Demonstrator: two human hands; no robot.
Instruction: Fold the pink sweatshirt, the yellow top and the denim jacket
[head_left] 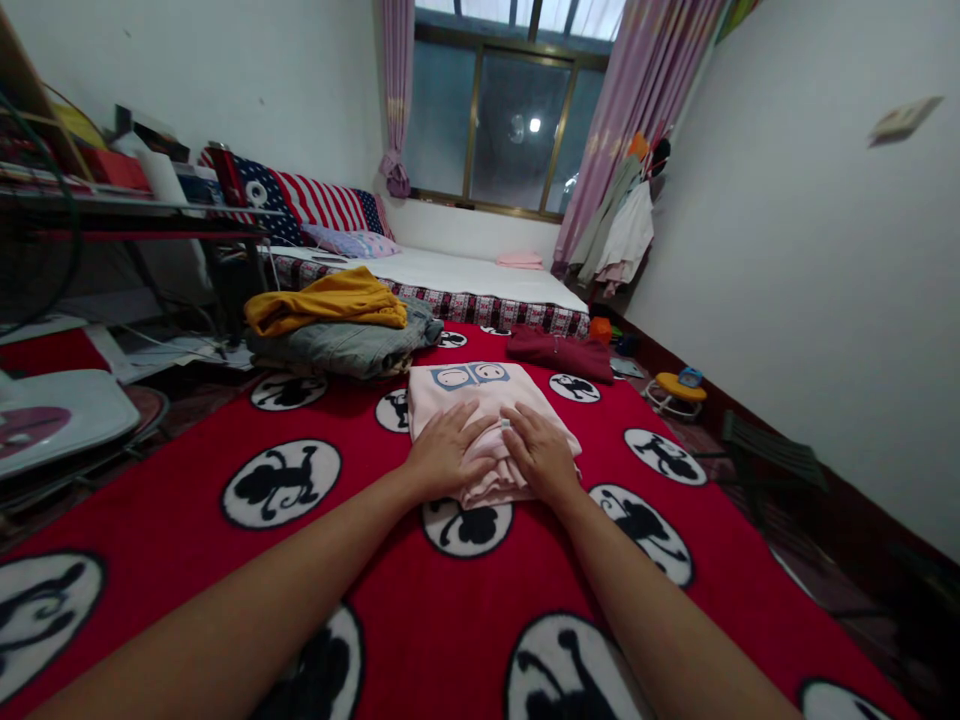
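Observation:
A folded pale pink garment [480,395] with a blue-and-white printed design lies on a red blanket [435,620] patterned with black figures in white ovals. My left hand [446,455] rests on its near left part, fingers spread and flat. On the near right part lies my right hand [544,450], its fingers also stretched out over the cloth. A small pale tag shows near the right fingertips. Both palms press on top of the garment, and neither hand grips it.
A mustard garment [330,303] tops a pile of folded grey-blue clothes [337,345] at the back left. Behind the pink garment to the right lies a folded maroon garment [559,352]. A cluttered desk [150,232] stands left; a yellow stool [679,388] and a dark folding stool [776,450] stand right.

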